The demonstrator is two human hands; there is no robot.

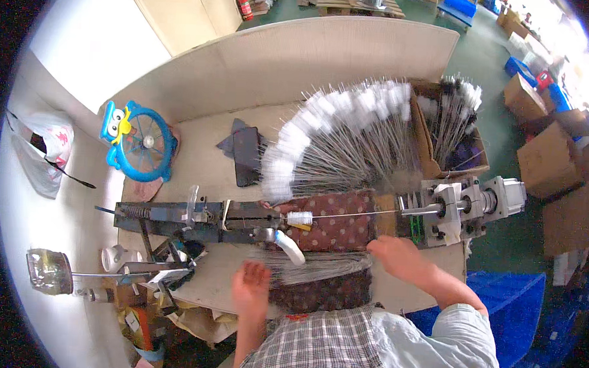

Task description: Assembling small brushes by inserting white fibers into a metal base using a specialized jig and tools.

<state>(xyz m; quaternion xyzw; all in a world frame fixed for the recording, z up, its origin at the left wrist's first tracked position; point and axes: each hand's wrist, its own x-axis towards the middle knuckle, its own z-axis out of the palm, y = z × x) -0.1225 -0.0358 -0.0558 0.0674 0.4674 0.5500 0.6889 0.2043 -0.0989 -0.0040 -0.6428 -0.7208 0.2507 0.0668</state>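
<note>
A small white-bristled brush sits in the middle of a bench-mounted twisting machine. Its thin wire stem runs right to the metal chuck end. Below it, a bundle of loose thin wires lies across a brown dotted cloth. My left hand is beside the wires' left end, its fingers loosely bent and apart, nothing visible in them. My right hand is closed near their right end; what its fingertips hold, if anything, is too small to make out. A white-handled lever stands between the machine and the wires.
Many finished white brushes fan out behind the machine, beside a cardboard box of more brushes. A phone and a blue toy-shaped fan are at the back left. A blue bin stands at right.
</note>
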